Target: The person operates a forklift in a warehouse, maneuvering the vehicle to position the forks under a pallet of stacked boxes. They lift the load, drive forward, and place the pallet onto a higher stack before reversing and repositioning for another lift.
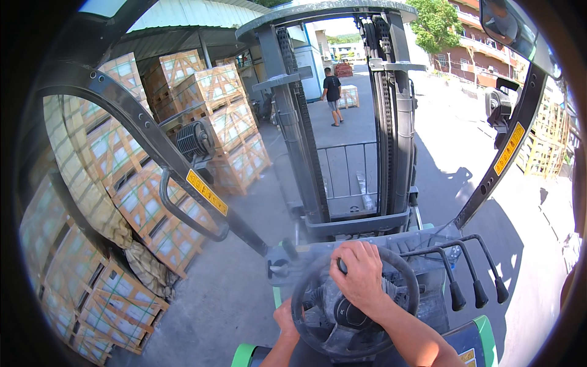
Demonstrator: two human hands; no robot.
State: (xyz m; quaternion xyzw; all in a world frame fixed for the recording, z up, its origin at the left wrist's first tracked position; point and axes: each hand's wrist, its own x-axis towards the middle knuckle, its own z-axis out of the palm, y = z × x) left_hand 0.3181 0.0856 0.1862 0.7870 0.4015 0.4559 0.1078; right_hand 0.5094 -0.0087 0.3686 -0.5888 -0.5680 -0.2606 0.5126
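My right hand (358, 269) is closed over a dark spinner knob (342, 265) at the far side of the black steering wheel (408, 269). Its forearm reaches across the wheel's right side. Beside the wheel's left rim, my left hand (286, 318) is curled. Its fingertips pass behind the rim, so what they grip is hidden. To the right of the wheel stand three bent black control levers (480, 293) with knobs, touched by neither hand. Ahead rises the forklift mast (395, 122), with a barred load backrest (348, 168) seen between its uprights.
Stacked wooden crates (232, 131) line the left, partly beside a pale tarp (92, 171). Ahead on the paved ground walks a person (332, 95) in dark clothes, near a low crate (348, 96). More crates (547, 134) stand at right, beyond the cab pillar (510, 147).
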